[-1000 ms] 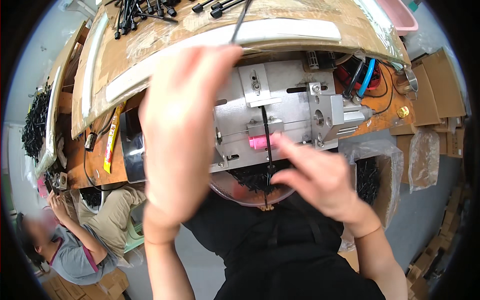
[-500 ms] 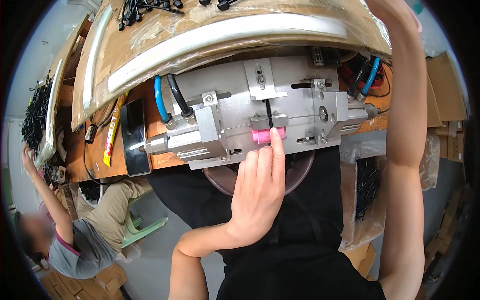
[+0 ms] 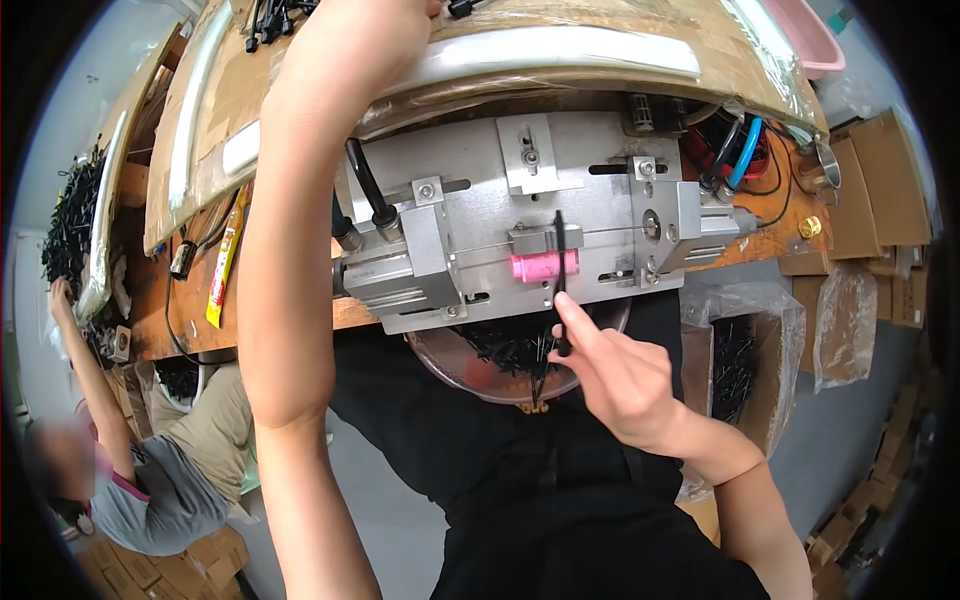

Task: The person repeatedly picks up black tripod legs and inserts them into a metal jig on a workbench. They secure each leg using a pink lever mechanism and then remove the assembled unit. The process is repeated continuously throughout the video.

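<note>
My right hand (image 3: 625,385) pinches a thin black rod-like part (image 3: 561,245) between thumb and fingers, its long end pointing away from me. That part crosses in front of a small pink block (image 3: 530,267) on the grey metal fixture (image 3: 490,205); I cannot tell whether it touches. My left hand (image 3: 380,35) reaches far forward over the cardboard-covered shelf (image 3: 590,85), near several black parts (image 3: 275,20). Its fingers are mostly out of sight. Below the fixture, a clear bowl (image 3: 430,355) holds many black parts.
Blue hose (image 3: 745,155) and black hose (image 3: 368,185) join the fixture's side cylinders. At right stands a plastic-lined box (image 3: 735,370) of black parts. A yellow packet (image 3: 228,260) lies on the left bench. A seated co-worker (image 3: 170,490) is at far left.
My left hand has left the pink block and swung up to the shelf. My right arm has come back down, and that hand now holds a black part. The rod in the fixture is gone from its slot.
</note>
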### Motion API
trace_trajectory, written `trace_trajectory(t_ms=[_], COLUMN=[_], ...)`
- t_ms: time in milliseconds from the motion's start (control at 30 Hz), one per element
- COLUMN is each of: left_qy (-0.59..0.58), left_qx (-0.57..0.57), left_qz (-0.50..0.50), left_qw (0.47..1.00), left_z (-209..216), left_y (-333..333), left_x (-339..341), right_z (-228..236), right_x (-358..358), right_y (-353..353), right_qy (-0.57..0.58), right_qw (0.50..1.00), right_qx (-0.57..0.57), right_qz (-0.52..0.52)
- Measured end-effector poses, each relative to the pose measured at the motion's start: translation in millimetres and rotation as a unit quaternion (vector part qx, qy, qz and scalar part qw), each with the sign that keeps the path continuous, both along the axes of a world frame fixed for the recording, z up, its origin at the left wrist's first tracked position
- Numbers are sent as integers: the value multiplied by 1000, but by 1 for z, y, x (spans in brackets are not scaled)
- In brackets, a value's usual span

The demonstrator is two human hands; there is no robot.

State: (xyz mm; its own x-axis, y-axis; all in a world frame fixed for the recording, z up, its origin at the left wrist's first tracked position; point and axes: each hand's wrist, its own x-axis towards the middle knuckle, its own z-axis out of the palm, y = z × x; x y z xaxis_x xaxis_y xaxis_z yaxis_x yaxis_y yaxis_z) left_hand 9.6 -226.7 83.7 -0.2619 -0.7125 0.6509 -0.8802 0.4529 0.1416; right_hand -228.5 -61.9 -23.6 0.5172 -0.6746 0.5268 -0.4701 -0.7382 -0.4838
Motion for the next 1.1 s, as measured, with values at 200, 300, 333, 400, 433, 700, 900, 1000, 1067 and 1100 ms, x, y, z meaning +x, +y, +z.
trace_trajectory(t_ms=[200, 300, 333, 400, 433, 700, 900, 1000, 1067, 1100], left_qy=[51, -15, -5, -6, 13, -31, -27, -44, -37, -15], left_qx=[150, 62, 42, 41, 60, 173, 224, 207, 209, 192], left_qz=[71, 71, 38, 69, 60, 52, 65, 47, 39, 8], left_qw=[985, 995, 998, 997, 996, 983, 972, 976, 976, 981], left_z=[29, 27, 11, 1, -22, -94, -97, -93, -87, -77], left_y=[34, 76, 76, 120, 124, 198, 190, 187, 184, 175], left_x=[-15, -20, -8, -3, -25, -93, -96, -93, -88, -81], right_z=[-11, -6, 2, 36, 43, 105, 115, 122, 124, 129], right_x=[10, 3, -3, 2, -9, 16, -1, -8, 11, 15], right_y=[-13, -16, -18, -29, -42, -114, -110, -121, -127, -132], right_qy=[2, 38, 71, 113, 144, -150, -173, -137, -123, -80], right_qw=[1000, 999, 997, 991, 989, 971, 979, 982, 978, 976], right_qx=[9, 21, 27, 38, 20, -139, -21, 7, -47, -92], right_qz=[-4, -8, -6, 54, 21, -127, -109, -132, -162, -179])
